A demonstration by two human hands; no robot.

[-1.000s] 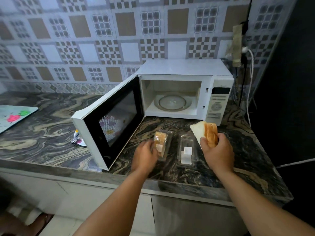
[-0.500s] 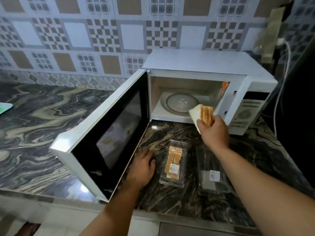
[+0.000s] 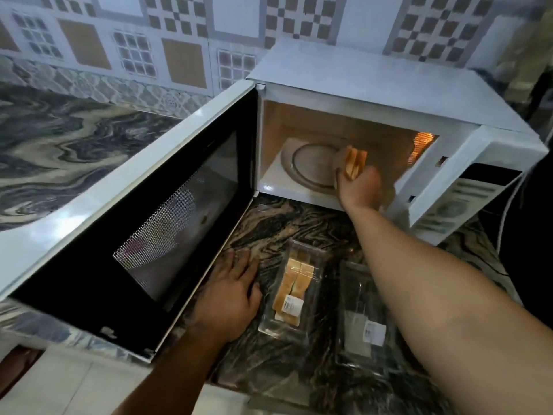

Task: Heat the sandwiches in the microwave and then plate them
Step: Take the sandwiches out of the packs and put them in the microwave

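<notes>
A white microwave [image 3: 374, 85] stands on the marble counter with its door [image 3: 143, 223] swung wide open to the left and its inside lit. My right hand [image 3: 359, 187] reaches into the cavity and grips a sandwich [image 3: 354, 163] over the right edge of the glass turntable [image 3: 308, 166]. My left hand [image 3: 233, 292] rests flat on the counter beside the door. Just right of it lies a clear plastic pack [image 3: 291, 292] with a second sandwich in it. An empty clear pack [image 3: 365, 319] lies further right, partly under my right forearm.
The marble counter [image 3: 74, 145] runs left behind the open door, against a patterned tiled wall [image 3: 149, 40]. A white cable [image 3: 508, 211] hangs at the microwave's right side. The counter's front edge lies just below my left wrist.
My right hand has carried the sandwich from in front of the microwave into the cavity, over the turntable. The camera has moved closer. My left hand stays flat on the counter.
</notes>
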